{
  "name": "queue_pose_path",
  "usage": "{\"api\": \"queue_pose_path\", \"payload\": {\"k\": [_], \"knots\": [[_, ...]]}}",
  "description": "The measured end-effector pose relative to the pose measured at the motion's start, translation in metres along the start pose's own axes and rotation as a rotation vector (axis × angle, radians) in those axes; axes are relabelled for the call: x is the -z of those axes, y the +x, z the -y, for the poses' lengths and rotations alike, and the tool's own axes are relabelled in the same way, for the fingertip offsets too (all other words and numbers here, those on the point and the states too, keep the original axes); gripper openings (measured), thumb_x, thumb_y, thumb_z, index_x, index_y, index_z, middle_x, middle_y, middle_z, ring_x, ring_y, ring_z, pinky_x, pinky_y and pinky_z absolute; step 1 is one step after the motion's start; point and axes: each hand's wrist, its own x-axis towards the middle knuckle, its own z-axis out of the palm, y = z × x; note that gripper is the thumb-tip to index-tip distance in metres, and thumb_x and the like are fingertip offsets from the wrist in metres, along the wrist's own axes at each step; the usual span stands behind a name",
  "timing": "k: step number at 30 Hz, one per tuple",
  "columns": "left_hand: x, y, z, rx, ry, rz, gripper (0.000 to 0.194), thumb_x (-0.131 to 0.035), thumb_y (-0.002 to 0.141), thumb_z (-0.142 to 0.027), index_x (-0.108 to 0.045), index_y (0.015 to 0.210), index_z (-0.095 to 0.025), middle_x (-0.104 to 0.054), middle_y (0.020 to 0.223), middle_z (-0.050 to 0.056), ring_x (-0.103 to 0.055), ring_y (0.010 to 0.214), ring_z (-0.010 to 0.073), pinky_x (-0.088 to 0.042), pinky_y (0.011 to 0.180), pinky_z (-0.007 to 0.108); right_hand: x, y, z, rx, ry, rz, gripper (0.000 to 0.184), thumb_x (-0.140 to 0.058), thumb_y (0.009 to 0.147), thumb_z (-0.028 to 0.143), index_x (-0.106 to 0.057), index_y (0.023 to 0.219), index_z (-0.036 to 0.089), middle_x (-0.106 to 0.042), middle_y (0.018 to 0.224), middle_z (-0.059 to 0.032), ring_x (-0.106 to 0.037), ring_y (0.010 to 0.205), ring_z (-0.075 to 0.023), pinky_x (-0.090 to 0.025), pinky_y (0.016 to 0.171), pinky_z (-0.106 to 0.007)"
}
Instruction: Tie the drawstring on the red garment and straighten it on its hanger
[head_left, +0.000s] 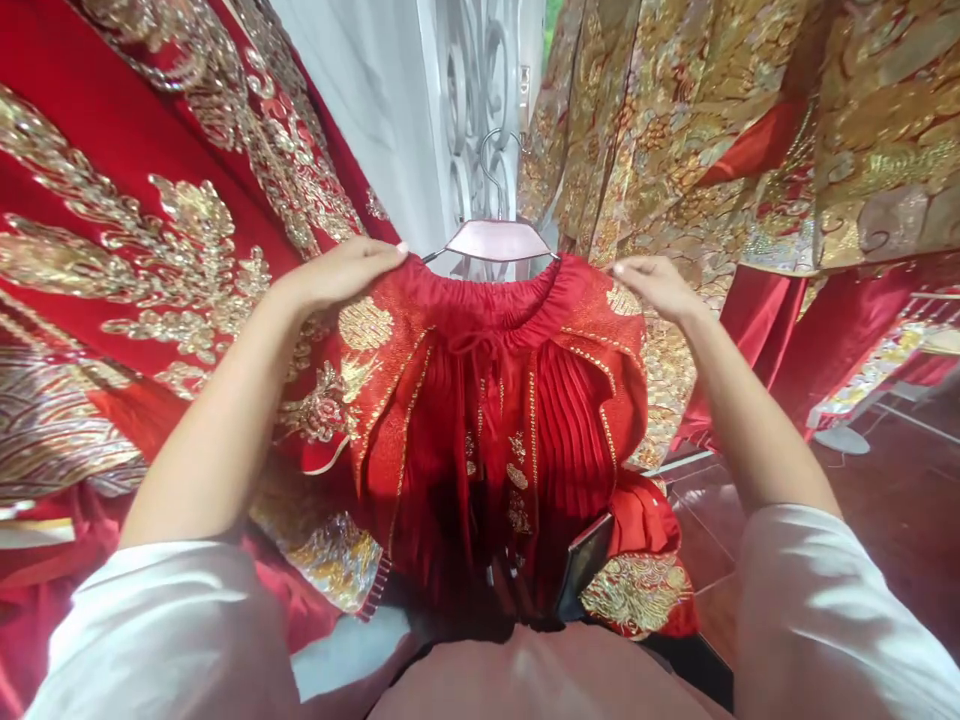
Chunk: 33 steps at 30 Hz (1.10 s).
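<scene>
A red pleated skirt (pixel 491 390) with gold embroidery and beaded edging hangs in front of me, its gathered waistband and small tied bow facing me. The waistband is on a metal hanger (pixel 499 240) with a pale pink panel. At the skirt's upper left edge, my left hand (pixel 352 268) is closed on the fabric, fingers together; their tips are partly hidden. On the opposite side my right hand (pixel 658 285) pinches the upper right edge between thumb and fingers. The lower part of the skirt falls into dark shadow close to my body.
A red garment with gold sequins (pixel 195 220) hangs close on the left. Gold embroidered garments (pixel 720 130) hang on the right. Behind the hanger stand white scrollwork (pixel 457 110) and a white drape (pixel 367 90). A dark flat object (pixel 589 560) is low near my body. Reddish tiles (pixel 701 530) cover the floor.
</scene>
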Motion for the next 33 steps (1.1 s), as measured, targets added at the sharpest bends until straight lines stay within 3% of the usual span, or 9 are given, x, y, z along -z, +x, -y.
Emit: {"api": "queue_pose_path", "payload": {"k": [3, 9, 14, 17, 20, 23, 26, 29, 33], "knots": [[-0.006, 0.001, -0.001, 0.017, 0.100, 0.256, 0.044, -0.053, 0.087, -0.045, -0.055, 0.054, -0.017, -0.053, 0.055, 0.000, -0.042, 0.052, 0.0113, -0.034, 0.054, 0.025, 0.003, 0.006, 0.032, 0.115, -0.089, 0.109, 0.037, -0.070, 0.071, 0.049, -0.069, 0.079, 0.013, -0.062, 0.068, -0.0008, -0.052, 0.063, -0.0095, -0.040, 0.058, -0.021], [-0.030, -0.004, 0.004, -0.066, 0.167, -0.388, 0.054, -0.042, 0.089, -0.049, -0.020, 0.048, -0.022, -0.019, 0.051, -0.003, -0.018, 0.051, 0.0117, -0.020, 0.053, 0.029, -0.018, 0.000, 0.034, 0.238, -0.015, -0.043, 0.051, -0.064, 0.069, 0.063, -0.058, 0.057, 0.014, -0.049, 0.053, 0.0025, -0.043, 0.053, -0.0075, -0.035, 0.049, -0.019], [-0.032, -0.015, 0.006, -0.085, 0.300, -0.282, 0.053, -0.034, 0.090, -0.061, -0.041, 0.057, -0.020, -0.036, 0.057, -0.002, -0.031, 0.056, 0.0104, -0.037, 0.064, 0.026, -0.015, -0.004, 0.011, 0.252, -0.094, -0.124, 0.052, -0.058, 0.073, 0.066, -0.064, 0.068, 0.015, -0.058, 0.064, -0.0004, -0.054, 0.064, -0.0116, -0.044, 0.059, -0.022], [-0.036, -0.031, 0.004, -0.122, 0.492, -0.285, 0.056, -0.033, 0.092, -0.058, -0.056, 0.103, -0.009, -0.059, 0.092, 0.006, -0.051, 0.083, 0.0158, -0.039, 0.091, 0.036, -0.013, -0.016, 0.002, 0.270, -0.279, -0.175, 0.052, -0.046, 0.082, 0.065, -0.068, 0.092, 0.018, -0.066, 0.088, -0.0046, -0.061, 0.090, -0.0192, -0.049, 0.080, -0.031], [-0.058, -0.063, 0.005, -0.201, 0.629, -0.508, 0.054, -0.033, 0.095, -0.045, -0.043, 0.127, -0.003, -0.053, 0.124, 0.014, -0.046, 0.116, 0.0232, -0.030, 0.103, 0.044, -0.016, -0.048, -0.018, 0.246, -0.473, -0.315, 0.052, -0.033, 0.090, 0.058, -0.059, 0.119, 0.024, -0.061, 0.117, -0.0076, -0.053, 0.116, -0.0222, -0.044, 0.095, -0.037], [-0.113, -0.119, 0.009, -0.311, 0.580, -0.732, 0.035, -0.037, 0.094, -0.030, -0.052, 0.115, -0.007, -0.058, 0.114, 0.013, -0.050, 0.111, 0.0222, -0.034, 0.100, 0.042, -0.028, -0.111, -0.062, 0.089, -0.563, -0.524, 0.053, -0.026, 0.093, 0.048, -0.039, 0.138, 0.023, -0.050, 0.132, -0.0114, -0.049, 0.122, -0.0222, -0.043, 0.097, -0.040], [-0.197, -0.176, 0.009, -0.331, 0.371, -0.488, 0.019, -0.042, 0.090, -0.020, -0.060, 0.090, -0.013, -0.064, 0.084, 0.007, -0.058, 0.084, 0.0189, -0.045, 0.082, 0.034, -0.043, -0.195, -0.117, -0.332, -0.596, -0.515, 0.056, -0.034, 0.088, 0.036, -0.033, 0.139, 0.014, -0.051, 0.129, -0.0164, -0.056, 0.109, -0.0217, -0.045, 0.092, -0.037], [-0.279, -0.208, -0.003, -0.336, 0.151, 0.167, 0.025, -0.041, 0.090, -0.013, -0.062, 0.103, -0.016, -0.067, 0.100, 0.006, -0.059, 0.093, 0.0182, -0.048, 0.084, 0.030, -0.058, -0.273, -0.156, -0.839, -0.694, -0.354, 0.060, -0.049, 0.076, 0.031, -0.042, 0.129, 0.003, -0.054, 0.120, -0.0239, -0.054, 0.107, -0.0282, -0.043, 0.091, -0.041], [-0.347, -0.217, -0.021, -0.292, -0.129, 0.700, 0.031, -0.042, 0.091, -0.015, -0.060, 0.116, -0.015, -0.062, 0.118, 0.007, -0.057, 0.108, 0.0189, -0.046, 0.098, 0.033, -0.071, -0.325, -0.169, -1.044, -0.671, -0.252, 0.044, -0.048, 0.078, 0.036, -0.057, 0.104, 0.001, -0.063, 0.093, -0.0223, -0.058, 0.083, -0.0255, -0.046, 0.073, -0.034]]}}
